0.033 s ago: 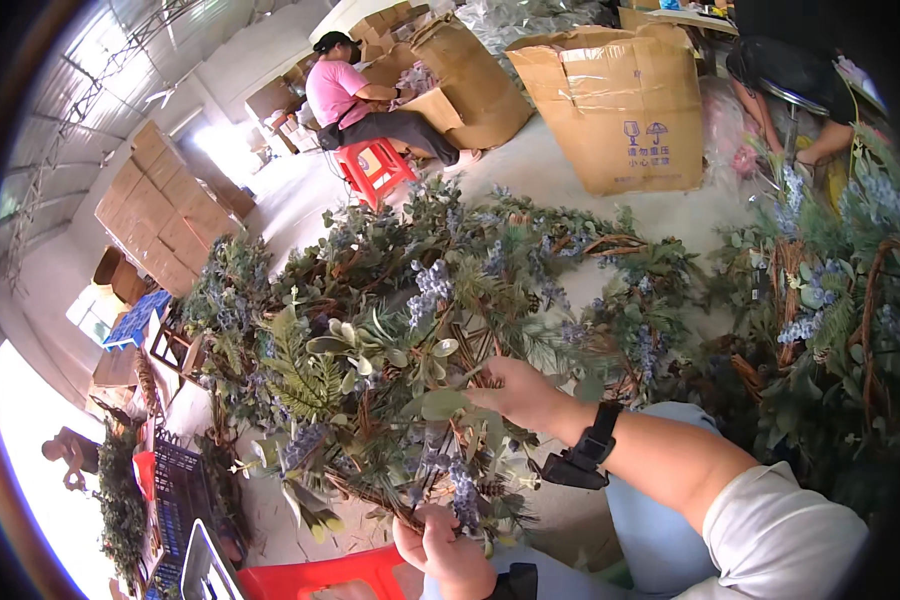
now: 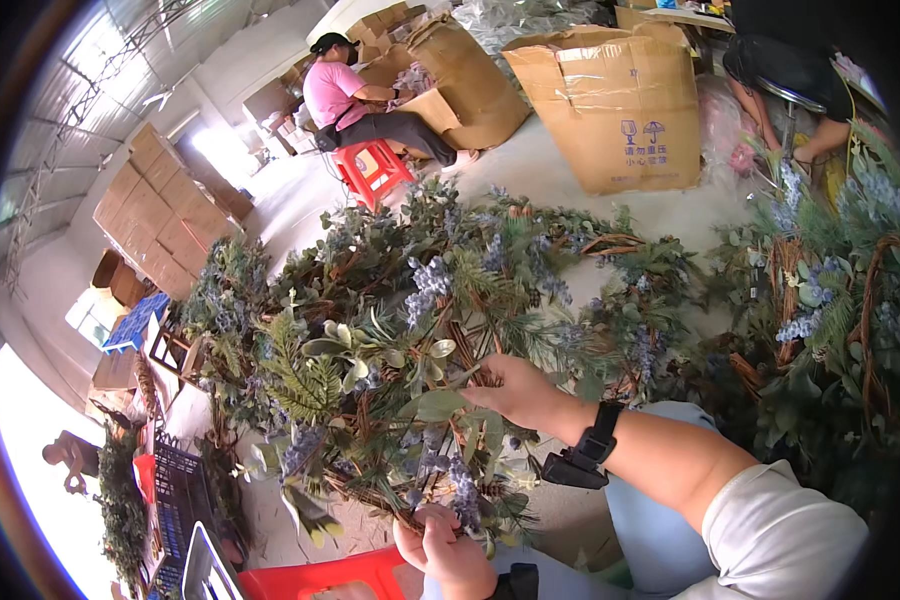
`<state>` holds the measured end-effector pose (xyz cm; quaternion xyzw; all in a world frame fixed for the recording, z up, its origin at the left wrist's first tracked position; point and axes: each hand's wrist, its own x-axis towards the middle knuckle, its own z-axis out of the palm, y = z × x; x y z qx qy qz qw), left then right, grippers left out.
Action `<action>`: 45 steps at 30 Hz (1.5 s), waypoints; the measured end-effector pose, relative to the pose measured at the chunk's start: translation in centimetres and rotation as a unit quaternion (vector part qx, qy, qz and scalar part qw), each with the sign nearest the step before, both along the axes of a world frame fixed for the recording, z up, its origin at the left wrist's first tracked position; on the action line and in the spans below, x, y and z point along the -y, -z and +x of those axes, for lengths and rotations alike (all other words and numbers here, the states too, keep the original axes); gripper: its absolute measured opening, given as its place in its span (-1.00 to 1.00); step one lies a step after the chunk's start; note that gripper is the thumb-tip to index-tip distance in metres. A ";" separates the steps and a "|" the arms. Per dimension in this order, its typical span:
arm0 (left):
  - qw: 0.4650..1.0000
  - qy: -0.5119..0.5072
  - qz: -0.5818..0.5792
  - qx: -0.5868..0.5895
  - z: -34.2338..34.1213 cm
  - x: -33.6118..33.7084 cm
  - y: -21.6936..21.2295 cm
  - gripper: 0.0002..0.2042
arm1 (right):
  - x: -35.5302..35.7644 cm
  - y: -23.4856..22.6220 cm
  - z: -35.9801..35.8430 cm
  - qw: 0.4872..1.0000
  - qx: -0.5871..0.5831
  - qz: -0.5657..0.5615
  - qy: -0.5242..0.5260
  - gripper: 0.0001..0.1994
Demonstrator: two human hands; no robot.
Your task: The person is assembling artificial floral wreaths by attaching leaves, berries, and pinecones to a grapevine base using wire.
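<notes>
Green wreath (image 2: 438,406), gripped by both hands (image 2: 523,392), faces upward, its long axis unclear.

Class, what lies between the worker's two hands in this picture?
Blue berries and green leaves lie between the left hand and the right hand, as the head view shows.

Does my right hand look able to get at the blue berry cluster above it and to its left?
Probably yes. The right hand is close by, and only twigs and leaves seem to lie between it and the blue berry cluster. It would likely need to loosen its grip first.
</notes>
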<state>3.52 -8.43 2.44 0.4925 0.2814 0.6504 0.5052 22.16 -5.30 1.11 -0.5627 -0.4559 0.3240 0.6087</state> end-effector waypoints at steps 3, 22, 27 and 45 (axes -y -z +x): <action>0.998 0.044 -0.012 0.036 0.6 0.1 0.4 -0.85 | 0.0 0.3 0.3 0.994 -0.024 0.057 0.089 -0.69; 0.925 0.372 -0.067 -0.033 2.4 1.7 -1.1 -0.03 | 2.4 -1.3 1.5 0.986 0.107 0.005 0.127 -0.55; 0.958 0.231 -0.155 -0.064 1.1 0.9 -0.7 -0.09 | 1.3 -0.8 1.1 0.976 0.203 -0.003 0.078 -0.48; 0.979 0.155 -0.109 0.072 -1.0 -2.1 -1.8 -0.21 | 4.1 -2.6 -3.1 0.932 0.333 0.144 -0.012 -0.85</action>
